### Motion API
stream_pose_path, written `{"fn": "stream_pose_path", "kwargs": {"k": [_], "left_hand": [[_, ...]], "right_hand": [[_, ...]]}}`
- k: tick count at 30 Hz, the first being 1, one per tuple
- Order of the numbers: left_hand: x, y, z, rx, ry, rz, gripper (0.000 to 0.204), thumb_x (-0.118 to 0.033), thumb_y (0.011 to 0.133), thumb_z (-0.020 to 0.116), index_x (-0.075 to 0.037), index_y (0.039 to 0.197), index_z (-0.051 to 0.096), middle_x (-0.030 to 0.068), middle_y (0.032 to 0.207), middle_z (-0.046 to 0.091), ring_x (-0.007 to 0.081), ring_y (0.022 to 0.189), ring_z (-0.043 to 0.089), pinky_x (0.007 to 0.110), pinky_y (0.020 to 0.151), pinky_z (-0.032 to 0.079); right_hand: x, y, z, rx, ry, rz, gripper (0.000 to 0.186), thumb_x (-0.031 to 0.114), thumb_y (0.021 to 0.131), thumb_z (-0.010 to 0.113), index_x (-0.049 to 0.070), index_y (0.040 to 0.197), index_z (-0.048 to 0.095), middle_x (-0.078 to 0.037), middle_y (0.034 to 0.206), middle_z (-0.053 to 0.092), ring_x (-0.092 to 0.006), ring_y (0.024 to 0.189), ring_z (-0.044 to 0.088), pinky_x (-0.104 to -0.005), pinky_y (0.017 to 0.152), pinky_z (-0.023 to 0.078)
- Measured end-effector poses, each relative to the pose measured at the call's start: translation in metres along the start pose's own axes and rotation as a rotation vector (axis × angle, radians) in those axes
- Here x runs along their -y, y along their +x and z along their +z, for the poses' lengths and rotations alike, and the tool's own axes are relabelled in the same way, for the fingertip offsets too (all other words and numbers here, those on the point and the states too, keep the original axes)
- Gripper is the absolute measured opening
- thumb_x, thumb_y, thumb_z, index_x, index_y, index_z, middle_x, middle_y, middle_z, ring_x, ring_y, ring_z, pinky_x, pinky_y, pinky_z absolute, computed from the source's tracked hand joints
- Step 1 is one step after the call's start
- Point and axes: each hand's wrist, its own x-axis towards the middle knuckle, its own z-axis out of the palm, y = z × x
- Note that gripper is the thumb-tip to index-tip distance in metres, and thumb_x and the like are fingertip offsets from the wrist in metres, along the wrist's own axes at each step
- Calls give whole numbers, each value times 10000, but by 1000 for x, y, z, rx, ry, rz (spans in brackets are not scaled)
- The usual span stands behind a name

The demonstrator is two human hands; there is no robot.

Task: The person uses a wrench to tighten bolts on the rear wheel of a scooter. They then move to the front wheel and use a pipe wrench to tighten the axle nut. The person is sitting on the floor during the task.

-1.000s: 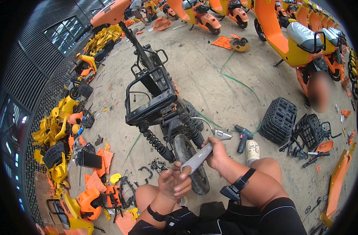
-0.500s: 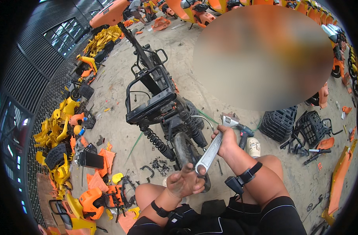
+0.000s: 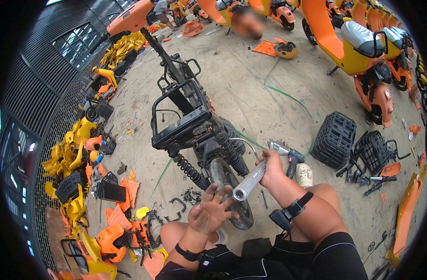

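Note:
A large silver adjustable wrench [image 3: 251,183] is in my right hand [image 3: 272,170], its jaw up beyond my fingers and the holed handle end toward my left. My left hand [image 3: 209,207] is open, fingers spread, just left of that handle end. Both are over the rear tyre [image 3: 239,214] of a stripped black scooter frame [image 3: 176,128], with coil shocks [image 3: 189,171] either side of the wheel. A cordless drill [image 3: 295,158] lies on the floor beyond my right hand, partly behind the wrench head.
Stacked black crates [image 3: 334,139] and loose racks [image 3: 372,151] lie to the right. Piled yellow and orange panels [image 3: 75,163] and a black box [image 3: 108,190] line the left. Rows of orange-and-yellow scooters [image 3: 335,44] fill the back right, and a person [image 3: 164,14] crouches far back.
My right hand has moved up and rightward with the wrench, which is angled more steeply. My left hand's fingers have spread and come away from the handle end.

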Motion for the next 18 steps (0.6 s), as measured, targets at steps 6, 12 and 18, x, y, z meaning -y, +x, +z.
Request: {"fn": "stream_pose_path", "kwargs": {"k": [6,12,18], "left_hand": [[3,-1,3,2,-27,22,703,-386,905,567,-205,1536,315,107,1591,287,365,1410,332,619,1059,367],[3,2,1,105,-106,28,690,-380,923,540,-222,1548,296,86,1618,248,386,1457,255,648,1066,345],[5,7,3,203,-131,50,619,-374,952,493,-310,1542,318,12,1641,212,412,1497,135,697,1077,297]], "right_hand": [[-13,-14,4,-20,-13,24,143,248,861,567,121,846,505,-24,691,518,-198,635,528,-359,591,447],[-25,-8,0,-12,5,36,150,258,875,562,116,873,512,-38,717,520,-206,658,532,-382,605,449],[-44,0,-4,-10,-25,40,178,262,896,555,87,902,519,-64,751,529,-227,687,556,-406,629,467]]}}
